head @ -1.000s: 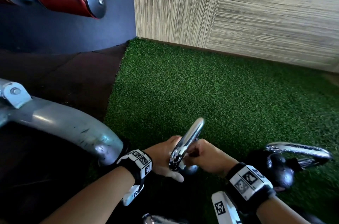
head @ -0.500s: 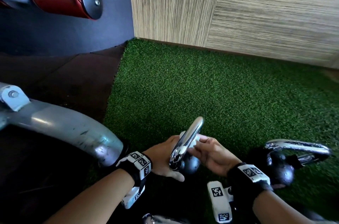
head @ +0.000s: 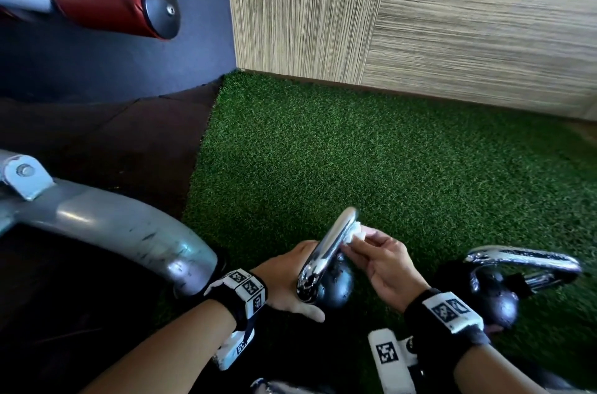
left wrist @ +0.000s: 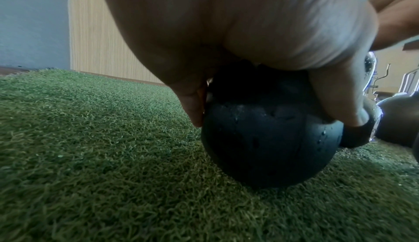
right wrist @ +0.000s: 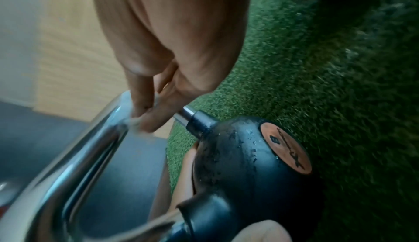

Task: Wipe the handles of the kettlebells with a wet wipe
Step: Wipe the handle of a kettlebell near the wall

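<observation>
On the green turf (head: 371,151) near the person's knees, a black kettlebell (head: 336,284) is lying tilted, with its chrome handle (head: 332,242) pointing up and away. The left hand (head: 290,280) is gripping the round body from the left side; in the left wrist view its fingers (left wrist: 192,106) and thumb are curling around the black ball (left wrist: 267,138), which is touching the grass. The right hand (head: 384,264) is pinching a small white wet wipe (head: 357,233) between thumb and fingertips and is pressing it against the upper part of the handle, on its right side. In the right wrist view the fingers (right wrist: 145,102) are meeting the chrome bar (right wrist: 90,147), and the wipe is looking blurred there.

Compared with one second ago, the right hand is now higher on the handle: then it was low, near the base, and the wipe was hidden behind the fist. Half a second ago the wipe was only beginning to show near the top. The left hand is keeping the same grip, and the kettlebell is staying in the same place.

A second kettlebell (head: 494,293) is lying to the right on the turf, apart from the first. A grey metal frame (head: 113,225) is curving at the left, and a red padded roller (head: 106,6) is above it.
</observation>
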The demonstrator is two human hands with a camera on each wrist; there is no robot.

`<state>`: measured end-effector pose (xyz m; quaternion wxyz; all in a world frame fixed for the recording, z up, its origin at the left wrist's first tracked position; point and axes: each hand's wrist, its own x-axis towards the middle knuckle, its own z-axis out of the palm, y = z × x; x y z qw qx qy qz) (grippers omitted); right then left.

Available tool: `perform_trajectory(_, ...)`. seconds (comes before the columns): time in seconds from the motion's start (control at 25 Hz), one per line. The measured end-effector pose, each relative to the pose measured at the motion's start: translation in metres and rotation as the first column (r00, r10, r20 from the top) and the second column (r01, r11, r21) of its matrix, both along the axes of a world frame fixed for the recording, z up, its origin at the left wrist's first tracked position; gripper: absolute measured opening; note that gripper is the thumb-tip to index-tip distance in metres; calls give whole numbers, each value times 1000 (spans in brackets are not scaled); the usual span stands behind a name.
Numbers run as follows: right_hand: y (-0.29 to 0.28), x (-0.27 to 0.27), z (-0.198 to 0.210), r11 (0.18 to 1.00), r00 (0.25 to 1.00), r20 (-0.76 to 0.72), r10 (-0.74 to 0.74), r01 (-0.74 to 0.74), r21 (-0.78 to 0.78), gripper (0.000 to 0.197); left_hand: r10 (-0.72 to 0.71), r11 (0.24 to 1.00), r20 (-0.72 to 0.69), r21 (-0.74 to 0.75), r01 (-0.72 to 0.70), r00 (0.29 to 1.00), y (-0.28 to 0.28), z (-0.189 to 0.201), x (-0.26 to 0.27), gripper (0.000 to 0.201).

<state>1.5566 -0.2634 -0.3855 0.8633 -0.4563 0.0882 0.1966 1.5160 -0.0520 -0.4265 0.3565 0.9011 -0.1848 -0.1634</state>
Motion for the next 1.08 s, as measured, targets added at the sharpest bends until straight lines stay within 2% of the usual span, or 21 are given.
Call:
perform_trajectory(0.08,5,1,4,956,981,157,-114,152,-252,20,2,1000,7,-3,-2,1000,0,1,0,122)
perform_trajectory(0.12,7,2,5,862,957,262,-124,235,-450,20,3,1000,5,-11,-3,1000,-1,2,0,123)
perform_trajectory(0.16,10,4,6,720,930,353,-106,316,-618,18,5,1000,4,-14,-5,1000,-1,2,0,124)
perform_trajectory(0.2,13,6,7,590,913,395,-106,378,-714,16,8,1000,-3,-12,-8,1000,-1,2,0,125)
perform_trajectory(0.24,16,6,6,517,906,401,-135,409,-752,16,10,1000,-10,-11,-10,1000,0,0,0,126)
perform_trajectory(0.28,20,6,6,484,905,387,-175,422,-767,16,14,1000,-15,-7,-14,1000,-1,0,1,127)
perform_trajectory(0.36,24,7,5,506,920,311,-238,390,-769,19,19,1000,-20,15,-18,1000,-2,0,3,127)
perform_trajectory(0.48,23,8,10,511,953,260,-158,304,-804,13,17,1000,-22,25,-17,1000,-5,6,1,125)
perform_trajectory(0.56,27,9,16,520,954,260,-150,300,-800,5,17,999,-13,28,-17,1000,-6,7,-2,124)
perform_trajectory(0.68,33,7,13,489,958,253,-133,285,-824,3,41,999,-30,32,-40,999,-8,8,-2,125)
perform_trajectory(0.88,31,8,6,542,989,142,-27,134,-829,15,51,983,13,178,-53,999,-12,18,-4,122)
perform_trajectory(0.96,24,7,8,579,997,78,6,60,-813,12,30,983,3,183,-30,1000,-10,20,-8,122)
perform_trajectory(1.0,18,7,9,569,996,85,11,64,-820,13,3,982,-19,189,0,1000,-7,22,-8,121)
perform_trajectory(1.08,4,8,15,460,964,256,75,194,-867,19,-21,953,-26,302,28,999,1,32,-7,104)
